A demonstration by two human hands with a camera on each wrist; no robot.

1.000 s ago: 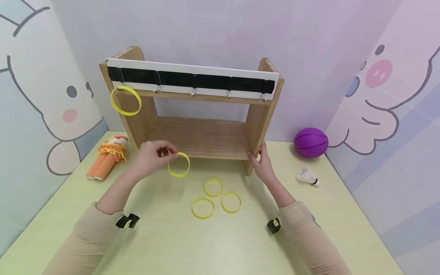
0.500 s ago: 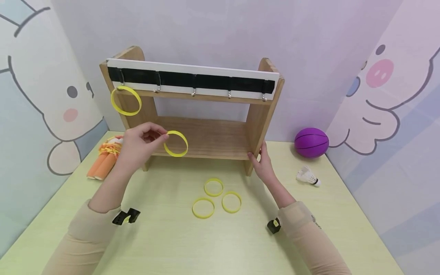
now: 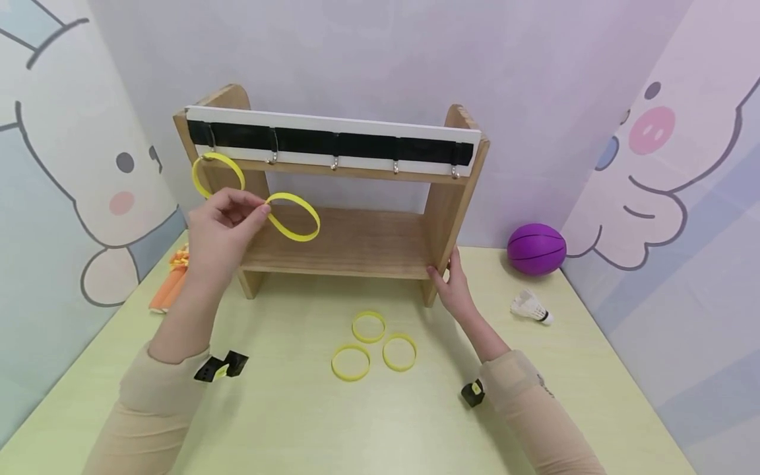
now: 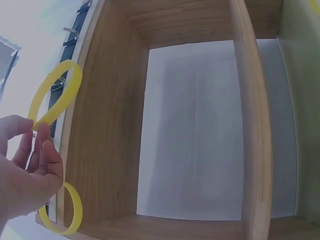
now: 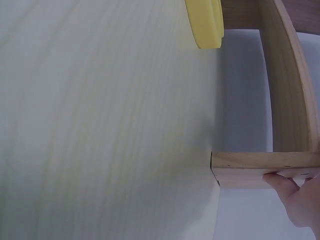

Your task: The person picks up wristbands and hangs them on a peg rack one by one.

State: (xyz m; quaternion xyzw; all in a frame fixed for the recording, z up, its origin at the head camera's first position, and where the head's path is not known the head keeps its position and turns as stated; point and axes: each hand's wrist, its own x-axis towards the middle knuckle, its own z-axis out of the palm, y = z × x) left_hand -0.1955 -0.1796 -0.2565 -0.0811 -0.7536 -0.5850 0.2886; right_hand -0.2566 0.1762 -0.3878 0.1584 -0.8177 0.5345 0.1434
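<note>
Between thumb and fingertips, my left hand (image 3: 221, 227) pinches a yellow wristband (image 3: 295, 216), pulled into a teardrop in front of the wooden shelf (image 3: 350, 244). In the left wrist view that wristband (image 4: 56, 92) overlaps the hook strip. Another yellow wristband (image 3: 218, 173) hangs from the leftmost hook, partly behind the left hand. Four more metal hooks line the black-and-white strip (image 3: 305, 143), among them a bare hook (image 3: 272, 156) second from the left. My right hand (image 3: 454, 288) grips the shelf's right side panel low down, its thumb on the front edge.
Three yellow wristbands (image 3: 351, 363) lie on the table (image 3: 285, 422) before the shelf. To the right are a purple ball (image 3: 537, 249) and a shuttlecock (image 3: 531, 307). An orange doll (image 3: 170, 284) lies at left, partly hidden by the left arm.
My left hand has lifted the wristband up and to the left, from below the lower board toward the hook strip. The wristband is now squeezed narrower. My right hand stays in place.
</note>
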